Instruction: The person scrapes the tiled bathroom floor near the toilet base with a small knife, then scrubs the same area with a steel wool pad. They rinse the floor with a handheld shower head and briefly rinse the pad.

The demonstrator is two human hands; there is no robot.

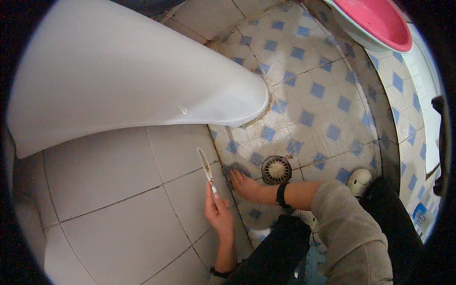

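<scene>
My left hand [219,213] holds a narrow white-handled tool [204,164], its long thin end stained brown and pointing up along the plain tiled wall [121,178]. Whether it is a brush or a scraper I cannot tell. Beside it, my right hand [245,187] reaches in from the right, fingers apart, at a dark patch on the patterned tile floor [317,121] where it meets the plain tiles. No object shows in that hand; its palm is hidden. A round, dirty floor drain [276,170] lies just above my right wrist.
A white ceramic pedestal [149,74] fills the upper left, its rounded base on the floor. A dark curved kerb [388,139] runs down the right. Top right are a pink basin [402,41] and a pale one beneath. My pale shoes [359,181] stand near the drain.
</scene>
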